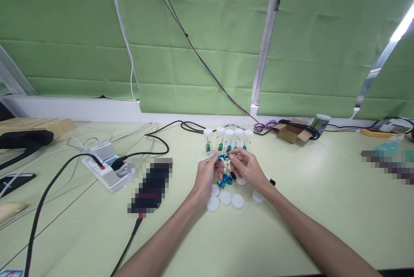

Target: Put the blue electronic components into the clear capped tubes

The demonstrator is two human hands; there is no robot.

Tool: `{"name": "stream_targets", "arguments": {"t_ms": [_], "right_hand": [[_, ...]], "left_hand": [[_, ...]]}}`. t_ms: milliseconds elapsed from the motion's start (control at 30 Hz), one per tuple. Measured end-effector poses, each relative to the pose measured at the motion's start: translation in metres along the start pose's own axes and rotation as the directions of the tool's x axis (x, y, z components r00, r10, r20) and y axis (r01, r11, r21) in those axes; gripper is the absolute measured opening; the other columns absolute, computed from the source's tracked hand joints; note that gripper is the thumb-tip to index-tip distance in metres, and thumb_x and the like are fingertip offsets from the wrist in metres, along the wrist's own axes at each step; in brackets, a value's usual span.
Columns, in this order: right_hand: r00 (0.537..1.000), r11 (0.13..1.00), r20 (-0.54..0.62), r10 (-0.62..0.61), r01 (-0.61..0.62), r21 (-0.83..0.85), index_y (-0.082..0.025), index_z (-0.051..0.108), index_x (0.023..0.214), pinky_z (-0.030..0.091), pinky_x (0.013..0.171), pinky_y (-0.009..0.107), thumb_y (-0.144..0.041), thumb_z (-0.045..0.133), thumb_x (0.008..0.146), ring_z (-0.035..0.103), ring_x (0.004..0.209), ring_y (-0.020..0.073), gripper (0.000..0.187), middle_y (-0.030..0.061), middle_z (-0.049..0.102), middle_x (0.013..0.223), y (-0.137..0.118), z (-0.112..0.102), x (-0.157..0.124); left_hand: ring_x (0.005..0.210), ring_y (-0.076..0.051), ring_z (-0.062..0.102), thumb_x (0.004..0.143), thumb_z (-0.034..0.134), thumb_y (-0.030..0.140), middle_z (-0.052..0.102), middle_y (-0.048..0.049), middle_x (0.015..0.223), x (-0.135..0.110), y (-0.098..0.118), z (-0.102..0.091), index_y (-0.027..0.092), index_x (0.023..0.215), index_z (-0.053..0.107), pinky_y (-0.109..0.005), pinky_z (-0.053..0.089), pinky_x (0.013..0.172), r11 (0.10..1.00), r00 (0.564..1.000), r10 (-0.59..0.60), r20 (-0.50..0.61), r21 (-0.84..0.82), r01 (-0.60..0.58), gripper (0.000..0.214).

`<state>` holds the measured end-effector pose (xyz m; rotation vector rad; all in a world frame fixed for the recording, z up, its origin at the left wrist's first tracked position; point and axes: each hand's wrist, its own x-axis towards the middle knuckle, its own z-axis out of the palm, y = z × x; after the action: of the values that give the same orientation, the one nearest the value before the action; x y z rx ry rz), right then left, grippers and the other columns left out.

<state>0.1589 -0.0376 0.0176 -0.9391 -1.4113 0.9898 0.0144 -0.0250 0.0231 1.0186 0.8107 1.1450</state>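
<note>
My left hand [205, 175] pinches a small shiny blue part [221, 157] between thumb and fingers, with thin wires beside the hand. From the other side, my right hand [247, 167] closes its fingertips on a small dark piece [227, 156] at the blue part's right end. Whether the two pieces are joined, I cannot tell. Several blue parts [223, 180] with thin leads lie beneath my hands. Behind them stands a row of clear tubes [208, 143] with white tops, holding green or blue parts with wires. Several round white caps [225, 198] lie flat in front.
A power strip [106, 171] with plugged-in cables and a blurred dark device [152, 186] lie to the left. Black cable [190, 127] runs along the back. At the back right are an open cardboard box [293, 132] and a canister [320, 122].
</note>
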Motion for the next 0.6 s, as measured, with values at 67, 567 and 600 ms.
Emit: {"name": "stream_targets", "arguments": {"t_ms": [67, 567, 600], "right_hand": [[1.0, 1.0, -0.003, 0.003, -0.003, -0.002, -0.019, 0.052, 0.091, 0.032, 0.038, 0.02, -0.051, 0.059, 0.081, 0.041, 0.038, 0.0072, 0.035, -0.0061, 0.052, 0.056, 0.0003, -0.0002, 0.0003], [0.996, 0.996, -0.079, 0.031, -0.037, -0.079, -0.02, 0.043, 0.055, 0.027, 0.036, 0.023, -0.065, 0.049, 0.082, 0.034, 0.031, 0.0089, 0.052, -0.0061, 0.038, 0.035, 0.0058, 0.001, 0.0044], [0.994, 0.996, -0.104, 0.026, -0.035, -0.086, -0.02, 0.044, 0.053, 0.027, 0.036, 0.023, -0.066, 0.049, 0.081, 0.034, 0.031, 0.0089, 0.054, -0.0056, 0.038, 0.035, 0.0065, 0.0009, 0.0047]], "left_hand": [[0.042, -0.009, 0.047, 0.071, 0.066, 0.051, 0.053, 0.0001, 0.053, 0.0002, -0.0004, -0.0002, 0.014, 0.057, 0.057, -0.022, 0.034, 0.04, 1.0, 1.0, 0.006, 0.017, 0.016, -0.006, 0.04], [0.04, -0.008, 0.045, 0.074, 0.063, 0.051, 0.054, -0.0009, 0.052, 0.0007, -0.0043, 0.0022, 0.014, 0.057, 0.057, -0.021, 0.033, 0.039, 0.992, 0.995, 0.058, 0.076, 0.108, -0.066, 0.041], [0.04, -0.008, 0.045, 0.074, 0.062, 0.051, 0.054, -0.0009, 0.053, 0.0008, -0.0045, 0.0023, 0.014, 0.057, 0.057, -0.022, 0.033, 0.039, 0.993, 0.996, 0.053, 0.075, 0.101, -0.061, 0.041]]}}
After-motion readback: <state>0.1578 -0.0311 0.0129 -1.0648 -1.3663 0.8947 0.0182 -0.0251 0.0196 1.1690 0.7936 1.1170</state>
